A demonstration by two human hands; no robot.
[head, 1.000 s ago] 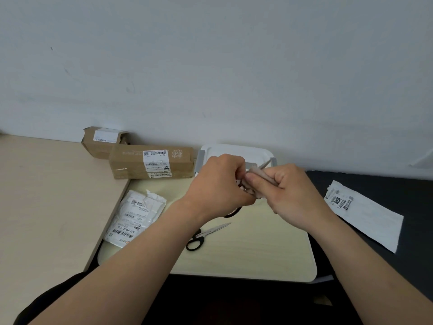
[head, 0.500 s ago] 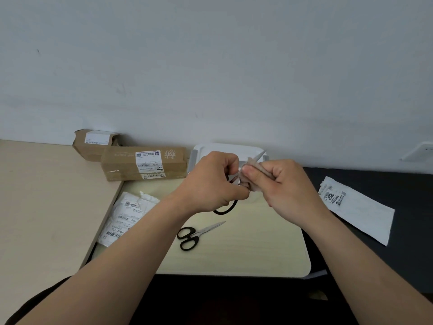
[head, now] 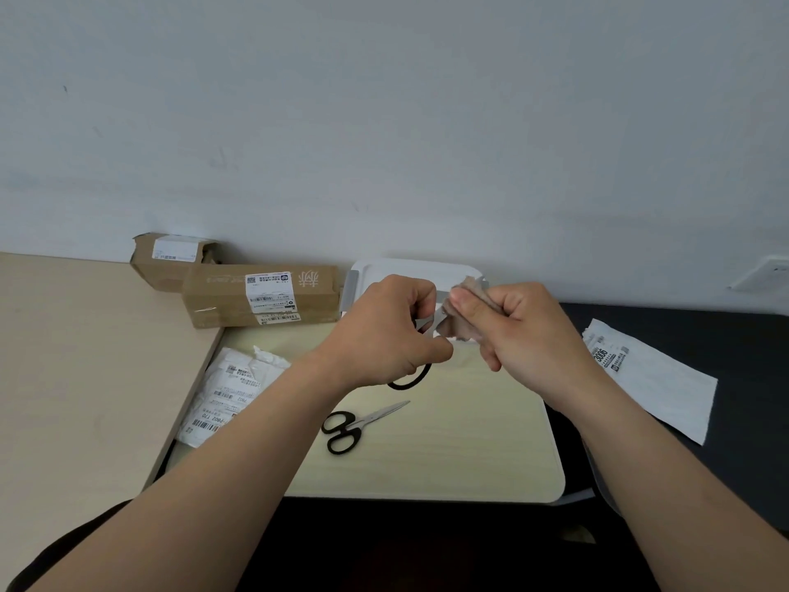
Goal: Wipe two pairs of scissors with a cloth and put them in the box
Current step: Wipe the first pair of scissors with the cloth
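Note:
My left hand [head: 390,331] grips the black handles of one pair of scissors [head: 412,378]; a handle loop hangs below my fist and the blades point up to the right. My right hand [head: 516,331] pinches a small brownish cloth [head: 463,311] around those blades, hiding most of them. A second pair of black-handled scissors [head: 360,423] lies closed on the pale board [head: 469,455] below my hands. The white box [head: 410,269] stands behind my hands against the wall, mostly hidden.
Two brown cardboard cartons [head: 260,294] lie at the back left. A white labelled bag [head: 230,397] rests at the board's left edge. Another white labelled packet [head: 649,378] lies on the dark table at the right. A beige desk [head: 77,369] spreads left.
My right hand with the cloth has slid a little up along the blades. The view has shifted slightly; the scissors on the board have not moved.

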